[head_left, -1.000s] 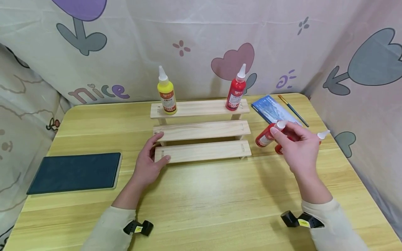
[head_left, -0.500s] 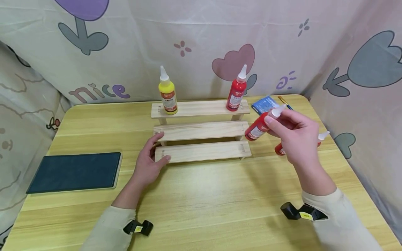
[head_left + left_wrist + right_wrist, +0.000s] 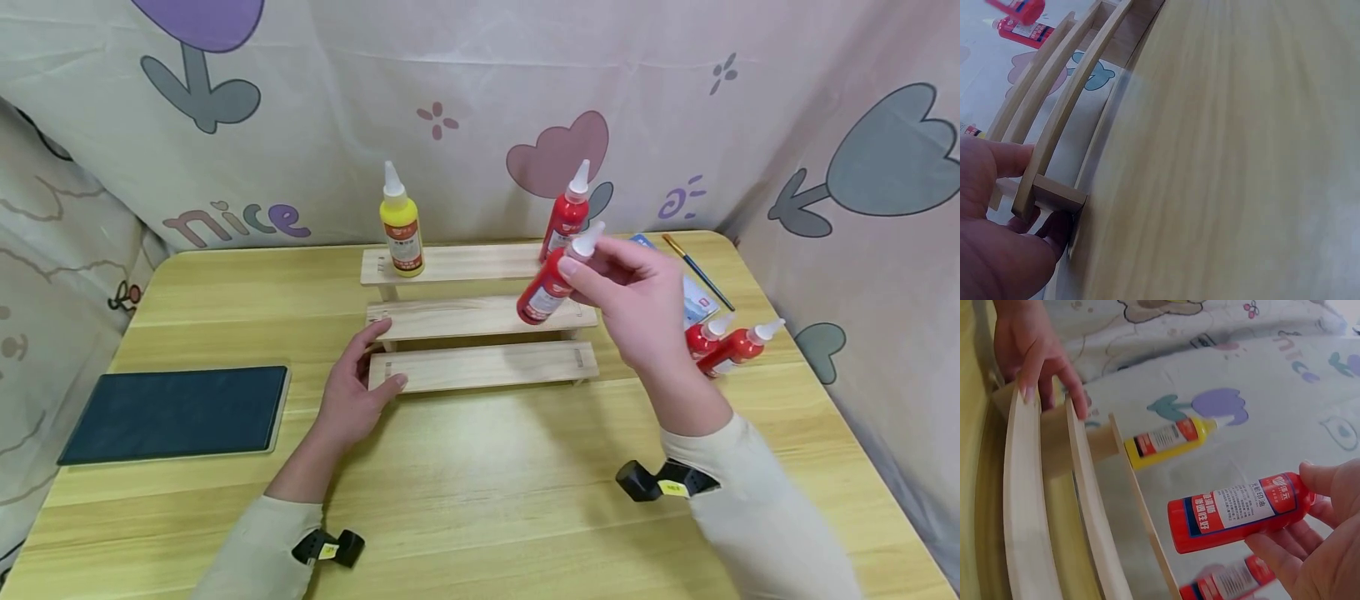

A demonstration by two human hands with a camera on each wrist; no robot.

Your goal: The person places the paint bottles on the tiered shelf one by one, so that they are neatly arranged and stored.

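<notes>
A three-tier wooden display rack (image 3: 483, 367) stands on the table. My left hand (image 3: 356, 387) grips its left end, the thumb on the lowest board and fingers reaching behind. My right hand (image 3: 641, 304) pinches a red squeeze bottle (image 3: 543, 292) near its white nozzle cap. That bottle hangs tilted above the middle board, clear of it in the right wrist view. On the top board, a yellow squeeze bottle (image 3: 402, 237) stands upright at the left. Another red squeeze bottle (image 3: 564, 218) stands at the right end, partly hidden by the held one.
Right of the rack lie two more red bottles, a nearer one (image 3: 735, 350) and one (image 3: 701, 337) partly hidden by my right wrist. Behind them are a blue-and-white packet (image 3: 697, 302) and a paintbrush (image 3: 697, 268). A dark flat notebook (image 3: 176, 412) lies at the left.
My right hand has carried the red bottle leftward from the table's right side to over the rack, lifting it. The left hand has stayed on the rack.
</notes>
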